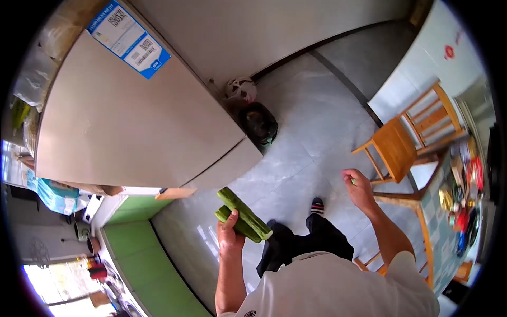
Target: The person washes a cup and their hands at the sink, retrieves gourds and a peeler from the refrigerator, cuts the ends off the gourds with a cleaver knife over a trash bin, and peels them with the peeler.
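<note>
Two long green cucumber-like vegetables (244, 214) lie side by side in my left hand (231, 232), whose fingers wrap round them in front of my body. The right end of one shows a pale cut face. Out to the right, over the floor, my right hand (357, 187) is closed, with a small green bit showing at its fingers; what that bit is, I cannot make out.
A tall refrigerator (137, 116) with a blue-and-white label stands at the upper left. Bags (259, 124) rest on the floor beside it. Green cabinets (137, 253) run along the lower left. On the right are a wooden chair (395, 148) and a cluttered table (441, 232).
</note>
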Action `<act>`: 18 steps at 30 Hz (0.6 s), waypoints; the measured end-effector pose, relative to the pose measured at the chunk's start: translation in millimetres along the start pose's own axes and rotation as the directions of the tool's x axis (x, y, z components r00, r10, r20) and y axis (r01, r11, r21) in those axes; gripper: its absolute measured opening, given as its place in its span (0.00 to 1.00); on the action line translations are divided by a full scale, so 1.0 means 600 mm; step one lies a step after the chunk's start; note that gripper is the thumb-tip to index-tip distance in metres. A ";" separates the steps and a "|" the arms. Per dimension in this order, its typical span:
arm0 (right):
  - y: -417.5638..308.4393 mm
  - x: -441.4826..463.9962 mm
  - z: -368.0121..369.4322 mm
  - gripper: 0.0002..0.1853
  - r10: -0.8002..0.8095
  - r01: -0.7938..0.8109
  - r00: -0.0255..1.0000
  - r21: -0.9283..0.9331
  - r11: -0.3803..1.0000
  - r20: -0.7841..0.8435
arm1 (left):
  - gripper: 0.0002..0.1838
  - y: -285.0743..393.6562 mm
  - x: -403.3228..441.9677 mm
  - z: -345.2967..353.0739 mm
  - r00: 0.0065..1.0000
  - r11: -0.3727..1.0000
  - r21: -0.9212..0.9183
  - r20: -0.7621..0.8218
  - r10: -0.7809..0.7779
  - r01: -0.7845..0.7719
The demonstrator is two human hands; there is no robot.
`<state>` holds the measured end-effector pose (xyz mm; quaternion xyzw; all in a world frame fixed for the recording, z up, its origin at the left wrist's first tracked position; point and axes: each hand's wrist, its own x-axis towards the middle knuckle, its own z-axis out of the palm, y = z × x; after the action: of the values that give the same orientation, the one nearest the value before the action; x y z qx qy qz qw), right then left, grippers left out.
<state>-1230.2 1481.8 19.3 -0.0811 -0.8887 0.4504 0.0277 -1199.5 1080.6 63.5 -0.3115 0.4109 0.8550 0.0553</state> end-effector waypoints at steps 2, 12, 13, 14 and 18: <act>0.043 0.078 0.015 0.09 0.017 0.003 0.975 -0.091 0.996 0.221 | 0.17 -0.031 -0.005 0.000 0.993 0.997 -0.074 -0.115 -0.027 0.019; 0.144 0.230 0.110 0.15 0.342 0.478 0.336 -0.472 0.741 0.878 | 0.18 -0.062 0.086 0.004 0.945 0.966 -0.226 -0.325 0.044 -0.123; 0.151 0.246 0.131 0.16 0.347 0.486 0.332 -0.474 0.734 0.877 | 0.18 -0.060 0.098 0.011 0.939 0.964 -0.233 -0.340 0.045 -0.131; 0.129 0.261 0.148 0.17 0.324 0.570 0.192 -0.374 0.731 0.926 | 0.19 -0.056 0.098 0.019 0.936 0.970 -0.203 -0.346 0.058 -0.135; 0.090 0.240 0.266 0.25 0.190 0.640 -0.229 0.000 0.769 0.955 | 0.21 -0.049 0.091 0.025 0.904 0.974 -0.181 -0.425 0.048 -0.137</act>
<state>-1385.4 1410.6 -121.9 0.4675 -0.6561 0.0635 -0.5890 -1240.3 1101.9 19.4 -0.4711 0.3365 0.8083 -0.1073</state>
